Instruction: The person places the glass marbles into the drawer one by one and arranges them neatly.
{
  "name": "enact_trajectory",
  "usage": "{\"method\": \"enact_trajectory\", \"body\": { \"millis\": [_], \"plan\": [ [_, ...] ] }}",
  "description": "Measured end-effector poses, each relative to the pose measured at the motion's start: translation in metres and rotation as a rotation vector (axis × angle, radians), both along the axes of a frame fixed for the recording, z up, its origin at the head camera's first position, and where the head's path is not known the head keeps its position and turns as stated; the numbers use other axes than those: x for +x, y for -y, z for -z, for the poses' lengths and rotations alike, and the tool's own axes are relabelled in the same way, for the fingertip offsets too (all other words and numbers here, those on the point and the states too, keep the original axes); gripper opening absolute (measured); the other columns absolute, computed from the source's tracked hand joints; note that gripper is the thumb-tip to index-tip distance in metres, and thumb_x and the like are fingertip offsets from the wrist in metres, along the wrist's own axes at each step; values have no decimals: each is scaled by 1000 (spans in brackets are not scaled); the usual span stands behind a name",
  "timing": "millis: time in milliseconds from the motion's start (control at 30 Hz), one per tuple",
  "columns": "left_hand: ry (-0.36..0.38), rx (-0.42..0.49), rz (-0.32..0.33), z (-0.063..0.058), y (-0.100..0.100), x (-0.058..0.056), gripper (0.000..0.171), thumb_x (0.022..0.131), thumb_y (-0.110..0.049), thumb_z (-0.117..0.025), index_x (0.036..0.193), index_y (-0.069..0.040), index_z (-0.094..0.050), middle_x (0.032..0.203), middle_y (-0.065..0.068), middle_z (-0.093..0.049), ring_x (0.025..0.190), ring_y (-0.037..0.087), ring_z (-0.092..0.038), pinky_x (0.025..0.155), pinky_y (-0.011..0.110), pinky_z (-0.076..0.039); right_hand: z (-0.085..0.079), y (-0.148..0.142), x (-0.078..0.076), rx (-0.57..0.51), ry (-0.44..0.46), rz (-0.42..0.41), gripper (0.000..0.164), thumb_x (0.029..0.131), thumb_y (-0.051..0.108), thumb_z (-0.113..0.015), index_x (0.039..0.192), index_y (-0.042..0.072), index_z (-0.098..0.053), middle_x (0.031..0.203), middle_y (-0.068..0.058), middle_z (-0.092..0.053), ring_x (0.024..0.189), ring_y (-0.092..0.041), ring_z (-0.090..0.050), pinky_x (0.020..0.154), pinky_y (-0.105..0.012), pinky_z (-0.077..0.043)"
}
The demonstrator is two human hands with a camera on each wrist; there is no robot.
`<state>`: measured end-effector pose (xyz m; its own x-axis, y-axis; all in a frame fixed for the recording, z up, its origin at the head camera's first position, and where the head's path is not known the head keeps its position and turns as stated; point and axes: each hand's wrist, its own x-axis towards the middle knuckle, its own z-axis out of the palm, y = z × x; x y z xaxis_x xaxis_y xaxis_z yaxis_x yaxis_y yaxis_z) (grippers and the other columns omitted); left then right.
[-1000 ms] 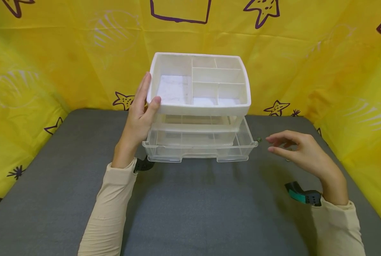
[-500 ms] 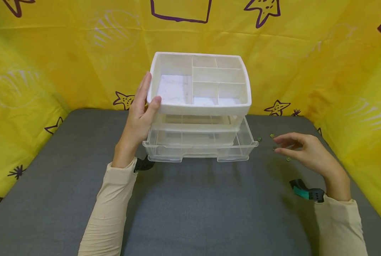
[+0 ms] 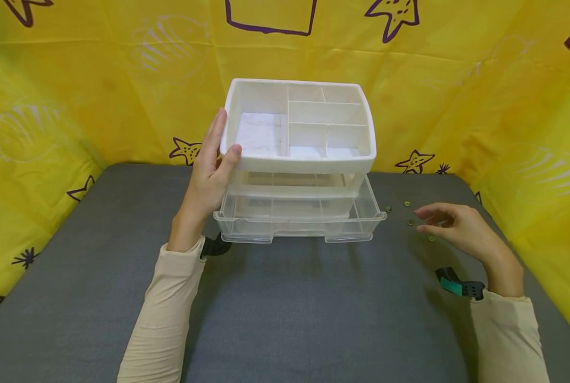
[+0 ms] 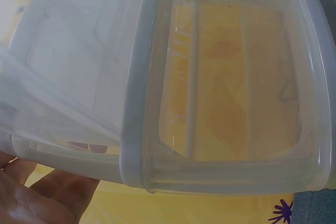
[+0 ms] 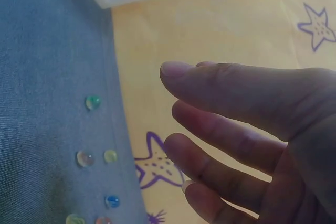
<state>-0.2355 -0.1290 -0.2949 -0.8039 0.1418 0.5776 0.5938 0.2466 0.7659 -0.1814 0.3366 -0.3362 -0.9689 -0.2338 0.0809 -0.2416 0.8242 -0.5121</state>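
Observation:
A white plastic drawer organizer stands in the middle of the table, with a divided tray on top. Its clear lower drawer is pulled out toward me. My left hand holds the organizer's left side, thumb at the front corner of the top rim and fingers along the side. In the left wrist view only part of that hand shows, beside the clear plastic frame. To the right, my right hand hovers with loosely bent fingers and a gap between thumb and fingertips. Several small glass marbles lie just left of it.
The right wrist view shows marbles of different colours, among them a green one and a blue one. A grey cloth covers the table. Yellow patterned fabric hangs behind and at both sides.
My right hand has drawn back a little to the right, away from the drawer, uncovering marbles on the table. The left hand and the organizer have stayed in place.

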Motion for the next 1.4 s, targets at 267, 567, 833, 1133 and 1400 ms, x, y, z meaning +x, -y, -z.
{"method": "enact_trajectory", "body": {
  "millis": [267, 567, 833, 1133, 1400],
  "plan": [
    [-3, -4, -2, 0, 0, 0, 63, 103, -10, -49, 159, -15, -20, 167, -3, -14, 151, 11, -18, 123, 42, -24, 5, -5, -4, 46, 48, 26, 33, 90, 22, -74, 117, 3, -70, 110, -20, -72, 79, 3, -63, 68, -19, -51],
    [-18, -8, -11, 0, 1, -1, 63, 103, -10, -49, 159, -13, -21, 167, -2, -15, 152, 10, -18, 124, 40, -23, 17, -14, -9, 97, 97, 31, 37, 90, 24, -74, 119, 2, -69, 117, -23, -69, 98, -33, -67, 75, -28, -51],
    [-15, -10, -18, 0, 0, -1, 62, 103, -10, -49, 159, -12, -22, 167, 0, -16, 152, 10, -16, 125, 36, -20, 24, -21, -12, 99, 124, 27, 36, 89, 23, -75, 118, 2, -70, 116, -23, -70, 93, -25, -69, 70, -22, -51],
    [-10, -5, -6, 0, 0, 0, 63, 103, -10, -49, 159, -14, -20, 167, -3, -15, 151, 10, -19, 123, 42, -25, 29, -27, -12, 105, 156, 40, 37, 88, 21, -75, 119, 1, -69, 112, -21, -72, 88, -15, -70, 71, -22, -50],
    [-10, -2, -6, 1, 0, -1, 63, 103, -10, -49, 159, -14, -21, 167, -3, -15, 151, 10, -19, 123, 41, -24, 34, -32, -14, 155, 195, 45, 38, 88, 23, -75, 117, -1, -69, 112, -26, -70, 100, -42, -68, 81, -50, -54]
  ]
}}
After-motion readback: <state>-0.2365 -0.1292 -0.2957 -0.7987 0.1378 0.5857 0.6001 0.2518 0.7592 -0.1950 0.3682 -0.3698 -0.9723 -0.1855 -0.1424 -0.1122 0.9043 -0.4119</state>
